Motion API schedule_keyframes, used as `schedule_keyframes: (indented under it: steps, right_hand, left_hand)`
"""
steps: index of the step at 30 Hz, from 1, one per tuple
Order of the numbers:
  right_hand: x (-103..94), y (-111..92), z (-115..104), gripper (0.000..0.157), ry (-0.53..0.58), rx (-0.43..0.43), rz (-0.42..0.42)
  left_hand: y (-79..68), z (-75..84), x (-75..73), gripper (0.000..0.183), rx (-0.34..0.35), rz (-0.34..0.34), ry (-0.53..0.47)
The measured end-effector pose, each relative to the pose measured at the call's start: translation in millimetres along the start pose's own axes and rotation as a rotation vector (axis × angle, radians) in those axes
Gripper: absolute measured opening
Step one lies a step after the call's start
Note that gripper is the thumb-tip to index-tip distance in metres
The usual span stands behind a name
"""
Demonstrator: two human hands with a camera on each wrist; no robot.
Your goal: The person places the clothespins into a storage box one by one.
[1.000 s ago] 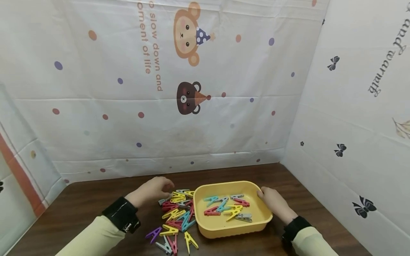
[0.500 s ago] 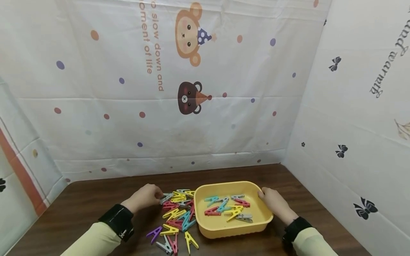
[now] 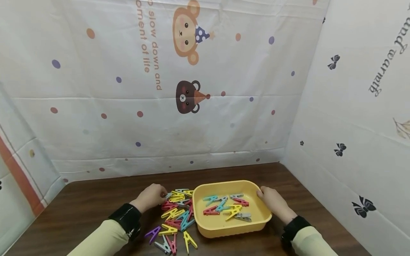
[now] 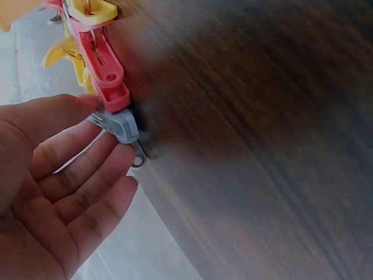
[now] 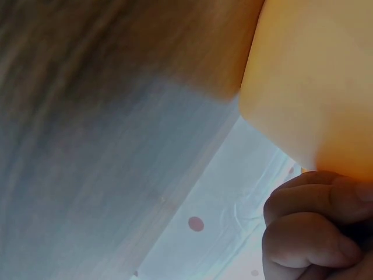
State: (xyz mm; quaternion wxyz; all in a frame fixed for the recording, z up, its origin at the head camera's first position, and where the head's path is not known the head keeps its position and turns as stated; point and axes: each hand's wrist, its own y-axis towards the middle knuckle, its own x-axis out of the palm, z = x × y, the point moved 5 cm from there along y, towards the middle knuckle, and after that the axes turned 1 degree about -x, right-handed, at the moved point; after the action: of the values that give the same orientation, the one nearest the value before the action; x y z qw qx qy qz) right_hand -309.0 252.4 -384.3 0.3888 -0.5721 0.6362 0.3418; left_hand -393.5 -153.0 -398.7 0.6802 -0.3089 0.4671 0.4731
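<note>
A loose pile of coloured clothespins lies on the dark wooden table, left of a yellow tray. My left hand is at the far left edge of the pile. In the left wrist view its thumb and index finger pinch a grey clothespin that lies against a pink one. My right hand grips the tray's right rim, with curled fingers under the yellow edge. Several clothespins lie inside the tray.
Printed white sheets wall in the table at the back, on the right and on the left. Stray purple, grey and yellow clothespins lie near the front of the pile. Bare table stretches behind the tray and to the left.
My left hand has drawn back and down from above the pile's far side to its left edge, and its fingers now close on the grey clothespin. The right hand and the tray stay put.
</note>
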Motion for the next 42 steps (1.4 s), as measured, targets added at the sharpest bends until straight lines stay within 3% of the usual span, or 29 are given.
schedule_keyframes:
  steps: [12, 26, 31, 36, 42]
  right_hand:
    - [-0.9, 0, 0, 0.029, 0.011, 0.008, -0.020]
    - [-0.4, 0, 0, 0.028, -0.003, -0.011, -0.006]
    - [-1.8, 0, 1, 0.027, -0.005, -0.015, -0.005]
    - [-1.6, 0, 1, 0.027, -0.003, -0.015, -0.001]
    - [-1.1, 0, 1, 0.027, -0.005, -0.026, 0.009]
  left_hand:
    - [-1.3, -0.1, -4.3, 0.007, -0.026, -0.027, -0.009]
    - [-10.5, 8.5, -44.1, 0.004, 0.037, 0.005, -0.005]
    - [0.5, 31.6, -69.3, 0.004, 0.145, 0.042, 0.071]
    - [18.0, 66.0, -92.5, 0.004, 0.236, 0.081, 0.110]
    - [35.7, 120.2, -99.5, 0.008, 0.327, 0.078, 0.062]
